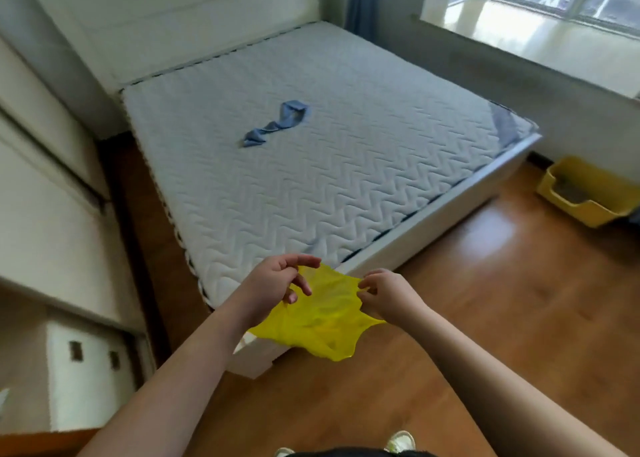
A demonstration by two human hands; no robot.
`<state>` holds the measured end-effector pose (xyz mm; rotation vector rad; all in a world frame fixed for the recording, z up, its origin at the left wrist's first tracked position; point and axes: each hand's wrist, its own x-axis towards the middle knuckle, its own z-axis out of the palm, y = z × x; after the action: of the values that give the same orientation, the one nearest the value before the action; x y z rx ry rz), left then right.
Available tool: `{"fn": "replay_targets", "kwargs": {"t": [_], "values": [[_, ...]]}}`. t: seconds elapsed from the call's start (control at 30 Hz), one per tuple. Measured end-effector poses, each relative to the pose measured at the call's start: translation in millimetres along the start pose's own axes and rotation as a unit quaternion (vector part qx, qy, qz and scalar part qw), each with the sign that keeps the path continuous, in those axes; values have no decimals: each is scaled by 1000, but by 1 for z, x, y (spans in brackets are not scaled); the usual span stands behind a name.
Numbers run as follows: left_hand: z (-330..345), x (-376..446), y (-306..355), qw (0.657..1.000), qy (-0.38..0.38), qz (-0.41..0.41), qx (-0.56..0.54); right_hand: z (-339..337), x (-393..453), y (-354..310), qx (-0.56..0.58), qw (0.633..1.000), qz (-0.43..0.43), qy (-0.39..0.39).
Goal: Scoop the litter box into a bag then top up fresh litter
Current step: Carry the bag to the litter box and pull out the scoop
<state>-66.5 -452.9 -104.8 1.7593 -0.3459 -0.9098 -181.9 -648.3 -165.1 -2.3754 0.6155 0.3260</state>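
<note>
A thin yellow plastic bag (320,321) hangs stretched between both hands, low in the middle of the head view, over the near corner of the bed. My left hand (277,280) pinches its upper left edge with thumb and fingertips, the other fingers spread. My right hand (384,294) pinches the upper right edge. A yellow litter box (585,193) stands on the floor at the far right, against the wall below the window, with greyish litter inside. No scoop or litter sack is in view.
A bare quilted mattress (311,165) on a white bed frame fills the middle, with a blue cloth (273,124) lying on it. White cabinets (52,248) line the left. Wooden floor (485,283) runs from my feet to the litter box.
</note>
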Motion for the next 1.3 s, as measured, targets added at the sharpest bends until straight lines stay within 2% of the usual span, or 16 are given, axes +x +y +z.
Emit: {"fn": "replay_targets", "kwargs": {"t": [0.3, 0.37, 0.53, 0.7, 0.83, 0.93, 1.03, 1.13, 1.23, 1.3], "values": [[157, 73, 59, 993, -91, 31, 62, -74, -40, 158, -184, 978, 49, 80], [190, 88, 69, 990, -108, 45, 80, -86, -49, 184, -190, 975, 71, 91], [268, 121, 96, 980, -139, 72, 120, -110, -61, 238, -122, 980, 107, 113], [341, 150, 115, 968, -214, 66, 117, -121, -63, 285, -42, 981, 142, 123], [389, 176, 133, 952, -276, 72, 110, -125, -52, 311, 21, 983, 156, 97], [418, 199, 150, 941, -311, 83, 106, -135, -34, 325, 34, 979, 175, 99], [441, 226, 171, 928, -345, 91, 107, -147, -18, 334, 53, 965, 214, 139], [459, 251, 194, 915, -378, 91, 107, -161, -2, 354, 105, 936, 296, 158], [481, 272, 215, 896, -420, 90, 112, -177, 11, 379, 114, 909, 385, 112], [497, 282, 229, 882, -445, 97, 117, -191, 18, 394, 124, 899, 413, 79]]}}
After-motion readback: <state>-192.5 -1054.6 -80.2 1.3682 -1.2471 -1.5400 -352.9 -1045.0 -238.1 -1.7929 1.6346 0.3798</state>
